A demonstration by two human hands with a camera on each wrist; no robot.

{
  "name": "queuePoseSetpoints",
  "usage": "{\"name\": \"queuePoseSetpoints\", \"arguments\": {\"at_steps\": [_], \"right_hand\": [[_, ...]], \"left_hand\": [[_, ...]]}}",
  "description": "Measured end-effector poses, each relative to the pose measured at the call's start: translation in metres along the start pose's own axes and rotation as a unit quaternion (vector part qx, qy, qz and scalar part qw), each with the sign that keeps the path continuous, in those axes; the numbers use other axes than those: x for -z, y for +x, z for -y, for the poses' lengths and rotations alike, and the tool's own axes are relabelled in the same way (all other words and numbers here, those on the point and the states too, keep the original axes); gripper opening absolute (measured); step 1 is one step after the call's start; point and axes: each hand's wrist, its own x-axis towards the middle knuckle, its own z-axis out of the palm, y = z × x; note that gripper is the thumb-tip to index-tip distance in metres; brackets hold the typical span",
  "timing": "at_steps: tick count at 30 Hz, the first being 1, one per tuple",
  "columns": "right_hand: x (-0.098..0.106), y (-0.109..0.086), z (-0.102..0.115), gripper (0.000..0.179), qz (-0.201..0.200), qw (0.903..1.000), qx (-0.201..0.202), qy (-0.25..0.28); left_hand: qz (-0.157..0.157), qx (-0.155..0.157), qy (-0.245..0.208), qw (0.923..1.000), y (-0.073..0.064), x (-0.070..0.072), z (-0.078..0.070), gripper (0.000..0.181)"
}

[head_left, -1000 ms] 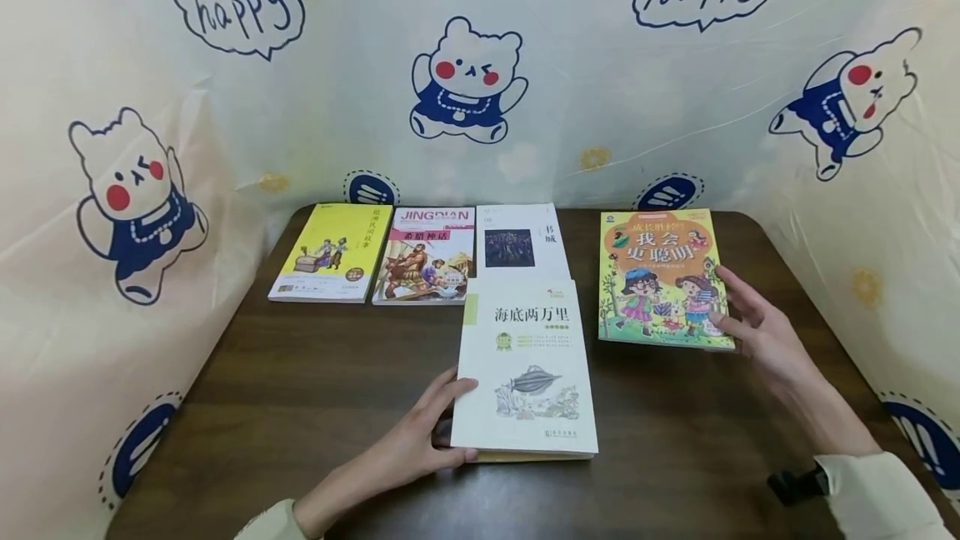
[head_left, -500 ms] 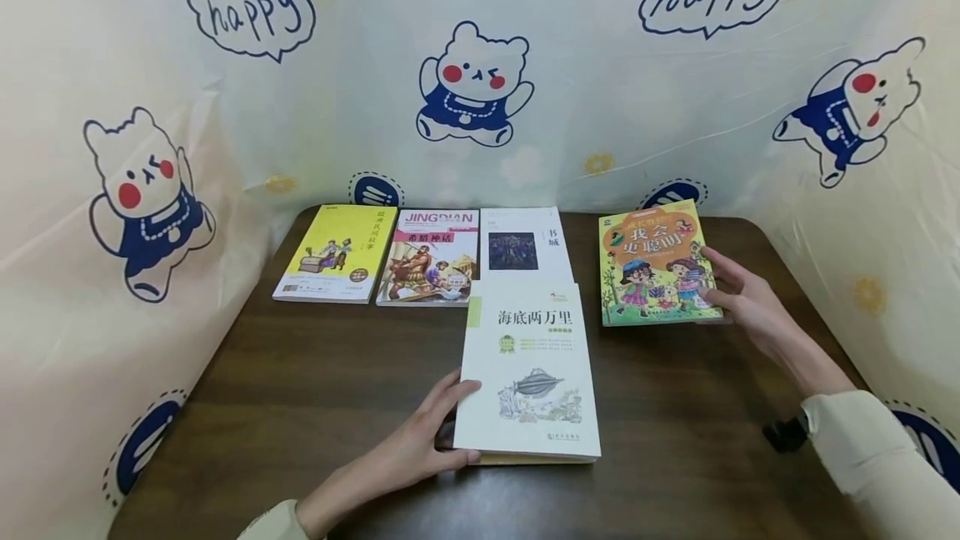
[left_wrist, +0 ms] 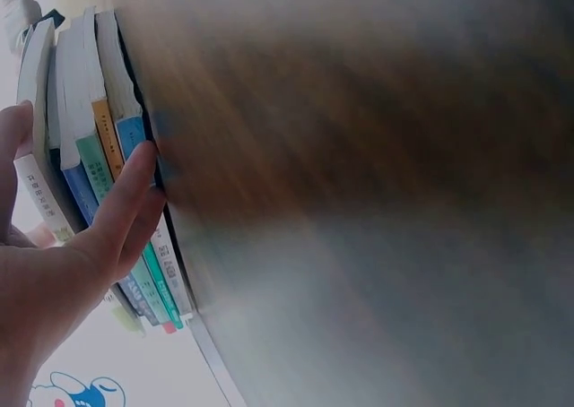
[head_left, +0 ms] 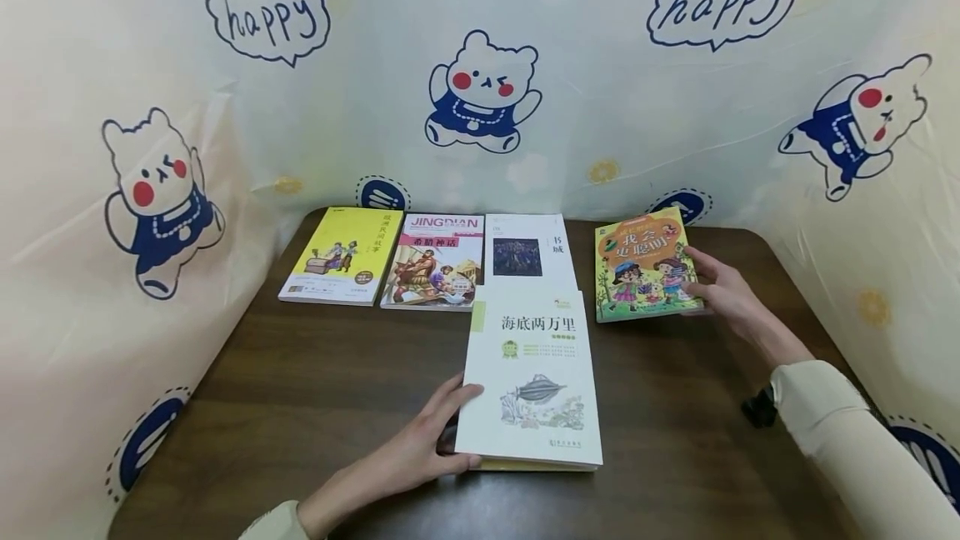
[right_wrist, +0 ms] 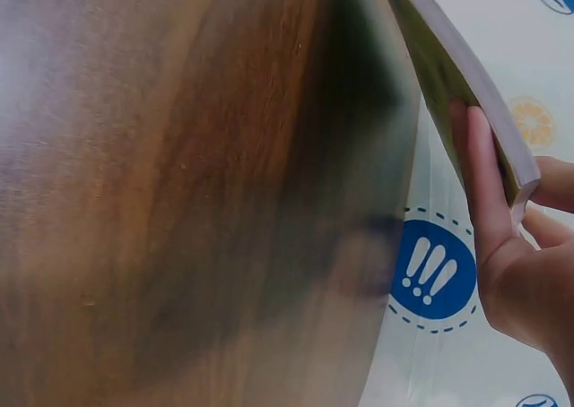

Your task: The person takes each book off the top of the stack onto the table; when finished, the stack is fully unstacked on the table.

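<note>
The right hand (head_left: 731, 298) grips the near right edge of an orange-and-green book (head_left: 645, 269), thumb on the cover and fingers beneath; the book lies to its left, tilted, underside visible from the wrist. The left hand (head_left: 420, 448) is spread wide — fingers against the spines of a stack of books (left_wrist: 97, 160), which stands to its right on the dark table (head_left: 337, 390), a white book (head_left: 525, 407) on top. Farther ahead of that hand lie a yellow book (head_left: 337, 261), a JINGDIAN book (head_left: 435, 269) and another pale book (head_left: 536, 261), side by side.
</note>
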Motion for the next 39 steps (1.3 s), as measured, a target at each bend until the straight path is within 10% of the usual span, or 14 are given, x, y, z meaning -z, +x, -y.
{"name": "queuePoseSetpoints", "arguments": {"at_steps": [22, 39], "right_hand": [[-0.011, 0.033, 0.034, 0.074, 0.027, 0.9926, -0.033, -0.114], [-0.014, 0.047, 0.011, 0.073, 0.029, 0.9776, -0.029, -0.207]], "left_hand": [[0.002, 0.006, -0.001, 1.0, -0.001, 0.004, -0.002, 0.077], [0.011, 0.011, 0.0, 0.9999, -0.003, 0.0, -0.003, 0.077]]}}
